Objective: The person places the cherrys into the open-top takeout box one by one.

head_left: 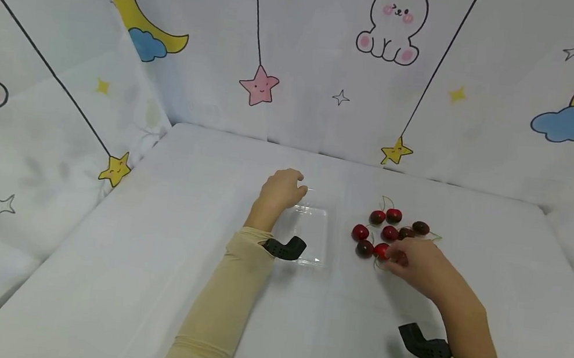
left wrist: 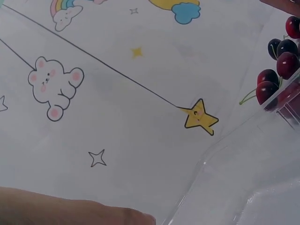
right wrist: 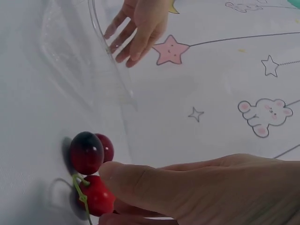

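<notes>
A clear plastic box stands on the white table, left of several dark red cherries. My left hand is at the box's far left corner, fingers relaxed and spread, as the right wrist view shows. At the near side of the cherries is my right hand. Its thumb and fingers are bent, with a gap between them. A bright red cherry with a green stem lies right at these fingertips, partly covered by the thumb. Beside it sits a darker cherry.
Behind the table rises a white cloth backdrop printed with stars, moons and rabbits. The same cloth continues along the left side. A black strap piece on my left wrist overlaps the box's near left edge in the head view.
</notes>
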`<act>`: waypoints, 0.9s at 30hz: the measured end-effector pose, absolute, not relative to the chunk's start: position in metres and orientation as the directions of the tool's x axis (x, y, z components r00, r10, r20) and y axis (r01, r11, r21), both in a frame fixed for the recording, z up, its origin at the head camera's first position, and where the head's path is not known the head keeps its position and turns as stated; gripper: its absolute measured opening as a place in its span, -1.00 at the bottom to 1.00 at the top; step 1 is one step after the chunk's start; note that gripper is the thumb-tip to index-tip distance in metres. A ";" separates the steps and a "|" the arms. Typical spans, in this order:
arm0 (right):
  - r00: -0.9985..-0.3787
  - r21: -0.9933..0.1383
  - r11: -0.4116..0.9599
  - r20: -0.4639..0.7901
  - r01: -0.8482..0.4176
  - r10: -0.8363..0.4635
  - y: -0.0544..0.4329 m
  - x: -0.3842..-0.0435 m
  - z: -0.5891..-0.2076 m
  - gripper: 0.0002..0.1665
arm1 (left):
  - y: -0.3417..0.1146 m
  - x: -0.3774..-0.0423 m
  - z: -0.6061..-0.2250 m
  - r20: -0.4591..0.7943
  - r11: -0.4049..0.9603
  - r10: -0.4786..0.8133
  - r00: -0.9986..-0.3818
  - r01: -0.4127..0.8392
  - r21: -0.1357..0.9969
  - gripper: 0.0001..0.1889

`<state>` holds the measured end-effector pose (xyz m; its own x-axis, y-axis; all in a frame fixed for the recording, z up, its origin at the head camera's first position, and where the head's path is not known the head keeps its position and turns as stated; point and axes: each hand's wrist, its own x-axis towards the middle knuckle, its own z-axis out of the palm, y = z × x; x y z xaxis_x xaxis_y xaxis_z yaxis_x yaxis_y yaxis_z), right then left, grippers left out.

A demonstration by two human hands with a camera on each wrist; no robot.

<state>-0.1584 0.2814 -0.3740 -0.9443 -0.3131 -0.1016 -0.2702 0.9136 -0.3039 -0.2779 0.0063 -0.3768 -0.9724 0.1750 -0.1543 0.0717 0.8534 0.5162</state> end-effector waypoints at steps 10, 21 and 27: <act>-0.939 -0.312 0.918 -0.160 -0.244 -0.304 0.276 -0.156 -0.381 -0.85 | -0.006 -0.282 -0.387 -0.145 0.828 0.145 -0.979 0.039 0.560 -0.62; -0.944 -0.320 0.921 -0.167 -0.220 -0.284 0.279 -0.146 -0.394 -0.82 | -0.004 -0.281 -0.393 -0.140 0.753 0.169 -0.976 0.036 0.657 -0.69; -0.941 -0.301 0.923 -0.160 -0.240 -0.297 0.271 -0.152 -0.390 -0.82 | -0.014 -0.279 -0.387 -0.135 0.734 0.127 -0.983 0.001 0.679 -0.70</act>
<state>-0.1519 0.2714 -0.3896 -0.9414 -0.2970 -0.1601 -0.2399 0.9229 -0.3012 -0.2792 -0.0139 -0.3870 -0.9826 0.1271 -0.1355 0.0014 0.7344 0.6788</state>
